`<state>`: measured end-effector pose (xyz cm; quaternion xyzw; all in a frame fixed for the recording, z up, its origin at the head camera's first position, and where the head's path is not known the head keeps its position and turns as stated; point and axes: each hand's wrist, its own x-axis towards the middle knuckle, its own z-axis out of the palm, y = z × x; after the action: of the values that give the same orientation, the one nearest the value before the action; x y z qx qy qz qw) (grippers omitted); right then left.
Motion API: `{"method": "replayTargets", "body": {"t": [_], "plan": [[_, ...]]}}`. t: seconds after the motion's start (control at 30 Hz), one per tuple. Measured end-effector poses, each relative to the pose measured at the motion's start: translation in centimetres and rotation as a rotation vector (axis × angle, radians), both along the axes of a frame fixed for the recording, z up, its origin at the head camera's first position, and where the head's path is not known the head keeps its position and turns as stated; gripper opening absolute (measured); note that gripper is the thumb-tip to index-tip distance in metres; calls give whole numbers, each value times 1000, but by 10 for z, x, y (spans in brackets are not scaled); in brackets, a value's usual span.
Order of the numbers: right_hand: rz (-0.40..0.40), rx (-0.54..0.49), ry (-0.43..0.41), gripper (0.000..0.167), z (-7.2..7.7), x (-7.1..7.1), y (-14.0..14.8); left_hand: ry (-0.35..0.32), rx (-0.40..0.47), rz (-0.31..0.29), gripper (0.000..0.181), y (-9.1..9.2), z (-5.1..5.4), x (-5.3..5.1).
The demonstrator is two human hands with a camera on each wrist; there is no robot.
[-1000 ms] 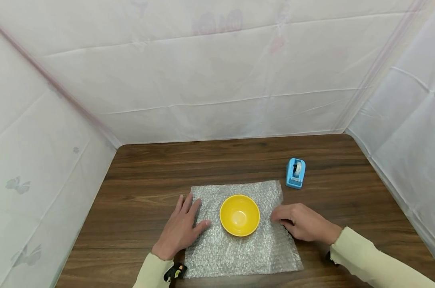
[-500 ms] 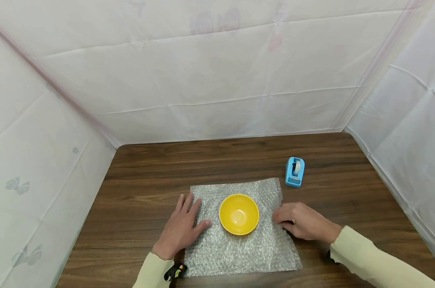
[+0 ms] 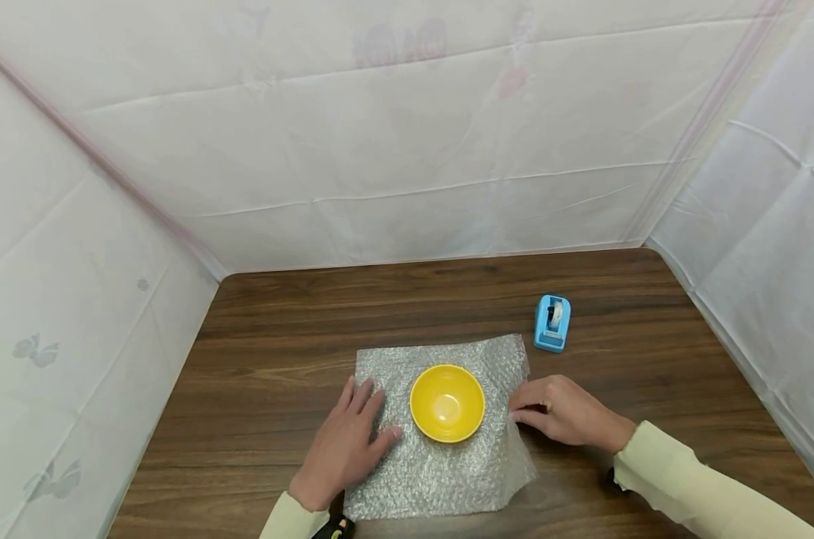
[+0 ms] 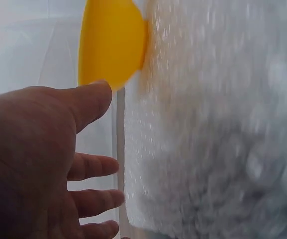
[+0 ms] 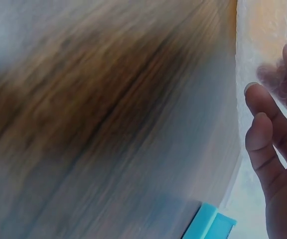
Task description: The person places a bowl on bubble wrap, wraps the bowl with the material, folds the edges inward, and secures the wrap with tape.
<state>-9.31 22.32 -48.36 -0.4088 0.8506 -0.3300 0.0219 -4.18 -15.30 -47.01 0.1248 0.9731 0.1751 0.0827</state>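
A sheet of bubble wrap [image 3: 440,479] lies on the wooden table with a yellow bowl [image 3: 447,403] upright on its middle. My left hand [image 3: 342,449] rests with spread fingers on the sheet's left side, its thumb pointing toward the bowl. At the right edge my right hand [image 3: 568,412] pinches the wrap between thumb and fingers, and the lower right part is lifted and creased. The left wrist view shows the bowl [image 4: 111,45] beyond my thumb. In the right wrist view, wrap shows through between the fingers of my right hand [image 5: 283,129].
A blue tape dispenser [image 3: 552,323] stands on the table [image 3: 278,322] behind and to the right of the wrap. White sheeting [image 3: 407,150] hangs behind the table and along both sides.
The wrap's lower right corner has come up and inward with my right hand's pinch. My left hand has slid slightly down and to the right. Bowl and dispenser look unmoved.
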Motion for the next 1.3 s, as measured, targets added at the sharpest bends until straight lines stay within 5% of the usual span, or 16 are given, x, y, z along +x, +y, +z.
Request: {"method": "replayTargets", "body": {"t": [0.23, 0.43, 0.6, 1.0, 1.17, 1.3], "plan": [[-52, -35, -43, 12, 1, 0, -3, -5, -6, -34, 63, 17, 7, 20], [-115, -42, -53, 12, 0, 1, -6, 69, 70, -197, 56, 37, 4, 35], [-188, -36, -86, 9, 1, 3, -13, 30, 162, -306, 57, 55, 2, 38], [-305, -44, -101, 5, 5, 4, -23, -3, 226, -219, 39, 78, 6, 42], [-339, -56, -115, 5, 6, 4, -24, 65, 247, -245, 26, 84, 6, 44], [-339, -63, -110, 6, 8, 3, -26, 95, 307, -211, 17, 86, 4, 45]]}}
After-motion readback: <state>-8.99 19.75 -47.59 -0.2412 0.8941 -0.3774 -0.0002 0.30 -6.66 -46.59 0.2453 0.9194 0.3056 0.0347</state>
